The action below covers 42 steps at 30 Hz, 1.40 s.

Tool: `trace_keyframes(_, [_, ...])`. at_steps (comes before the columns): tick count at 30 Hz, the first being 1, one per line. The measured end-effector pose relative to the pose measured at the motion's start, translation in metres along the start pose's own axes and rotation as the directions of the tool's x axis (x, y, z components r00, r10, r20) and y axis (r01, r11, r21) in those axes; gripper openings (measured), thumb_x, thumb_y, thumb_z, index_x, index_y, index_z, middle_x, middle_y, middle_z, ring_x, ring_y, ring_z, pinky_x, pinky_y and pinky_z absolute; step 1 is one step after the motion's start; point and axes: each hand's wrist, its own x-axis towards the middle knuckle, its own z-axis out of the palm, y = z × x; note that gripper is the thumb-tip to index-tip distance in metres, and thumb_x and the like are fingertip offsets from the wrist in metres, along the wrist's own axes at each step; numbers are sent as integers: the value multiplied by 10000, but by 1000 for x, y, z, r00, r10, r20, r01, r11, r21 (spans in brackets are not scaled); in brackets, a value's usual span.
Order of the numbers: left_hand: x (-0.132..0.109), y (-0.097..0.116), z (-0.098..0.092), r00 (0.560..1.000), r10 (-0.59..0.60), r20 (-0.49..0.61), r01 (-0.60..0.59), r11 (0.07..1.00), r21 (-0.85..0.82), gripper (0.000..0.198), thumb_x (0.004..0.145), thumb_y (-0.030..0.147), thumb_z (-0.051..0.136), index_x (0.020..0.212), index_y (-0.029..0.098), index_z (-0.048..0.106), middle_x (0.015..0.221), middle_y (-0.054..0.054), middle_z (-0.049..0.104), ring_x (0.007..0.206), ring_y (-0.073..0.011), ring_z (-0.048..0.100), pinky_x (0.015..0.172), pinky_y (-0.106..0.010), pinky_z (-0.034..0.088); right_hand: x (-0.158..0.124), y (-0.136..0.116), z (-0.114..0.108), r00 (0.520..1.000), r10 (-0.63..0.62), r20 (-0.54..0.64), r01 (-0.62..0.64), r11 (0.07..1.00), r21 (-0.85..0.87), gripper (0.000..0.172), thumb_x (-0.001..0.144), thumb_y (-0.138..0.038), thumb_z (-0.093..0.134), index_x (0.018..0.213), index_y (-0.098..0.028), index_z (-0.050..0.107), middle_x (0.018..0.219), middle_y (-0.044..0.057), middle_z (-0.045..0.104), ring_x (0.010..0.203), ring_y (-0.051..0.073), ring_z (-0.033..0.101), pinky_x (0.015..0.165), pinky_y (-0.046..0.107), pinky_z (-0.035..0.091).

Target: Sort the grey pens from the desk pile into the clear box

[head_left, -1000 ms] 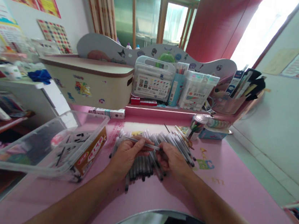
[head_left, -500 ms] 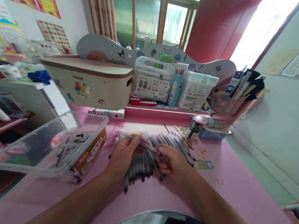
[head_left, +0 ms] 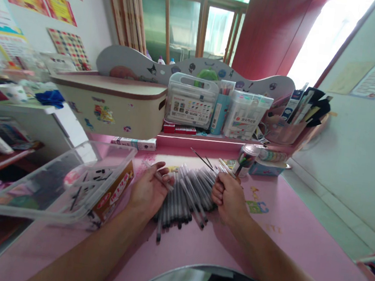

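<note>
In my left hand (head_left: 149,191) lies a clear pen barrel (head_left: 165,182), kept between thumb and fingers with the palm turned up. My right hand (head_left: 230,196) is closed around a thin dark stick like a pen refill (head_left: 200,157), which points up and to the left. Between the hands a pile of clear pens (head_left: 176,205) with black ends is spread on the pink desk (head_left: 297,245). Another thin dark stick (head_left: 209,163) shows behind the pile, close to my right hand.
Left of the pens is a clear plastic box (head_left: 24,215) with small black pieces in it; a brown printed carton (head_left: 115,195) shows at its right side. A jar (head_left: 247,159) stands behind my right hand. Marker cases (head_left: 192,102) and a lidded bin (head_left: 116,109) line the shelf.
My hands have drawn apart: the right has moved right and up with the thin dark stick, the left slightly left with the barrel. Earlier both were at the same pen.
</note>
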Motion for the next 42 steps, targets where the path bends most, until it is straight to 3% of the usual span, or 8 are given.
trace_keyframes(5, [-25,-19,8,967,-157,202,97,955,280,274,698,159,791,941,144,664,746,16,604,538,-55,504,467,-155,418,-18,14,5,959,54,279,18,969,-248,343,774,-443,700,686,-208,467,477,-104,333,380,50,248,350,184,175])
trace_keyframes(7, [-28,-23,9,974,-166,156,116,951,286,159,752,236,759,801,127,655,763,-6,619,558,-66,529,464,-163,427,-23,16,6,923,76,378,60,940,-336,294,790,-432,686,725,-193,527,492,-86,373,405,62,284,375,195,197])
trace_keyframes(10, [-24,-23,8,979,-191,66,174,962,210,285,880,240,593,617,133,569,808,-63,666,666,-119,628,568,-218,525,-23,16,5,922,36,385,85,953,-292,181,809,-369,607,848,-195,573,519,-82,360,436,83,279,406,208,209])
trace_keyframes(14, [-23,-21,6,923,-385,12,380,915,139,185,863,88,487,755,117,634,949,-155,718,883,-219,713,810,-352,585,-18,11,0,932,-129,340,222,942,-251,210,729,-212,480,918,-213,573,673,-32,449,544,122,382,507,239,337])
trace_keyframes(21, [-40,-36,10,808,-582,89,570,811,129,247,737,-40,475,866,87,643,823,-113,698,781,-188,723,788,-294,585,-29,13,4,770,-339,541,628,555,-546,286,657,-60,392,869,-210,511,829,21,520,794,182,504,749,315,428])
trace_keyframes(28, [-39,-39,11,797,-602,54,600,799,41,243,689,-27,437,764,103,627,653,-58,645,543,-144,636,707,-315,596,-32,24,1,700,-274,659,699,453,-554,566,627,23,390,1138,-184,517,1063,76,584,995,214,551,911,375,454])
trace_keyframes(38, [-40,-39,10,822,-569,14,569,822,7,309,644,-23,439,843,112,631,776,-85,695,723,-187,699,697,-314,604,-32,20,-1,743,-208,636,617,582,-530,652,631,3,381,1238,-201,505,1169,89,585,1046,208,599,936,402,486])
trace_keyframes(42, [-41,-33,14,825,-565,3,564,823,69,291,687,-20,451,876,85,646,795,-116,677,683,-163,676,638,-265,585,-28,12,-2,773,-308,554,616,574,-540,588,650,-22,386,1186,-223,519,1156,72,590,1068,212,578,960,404,449])
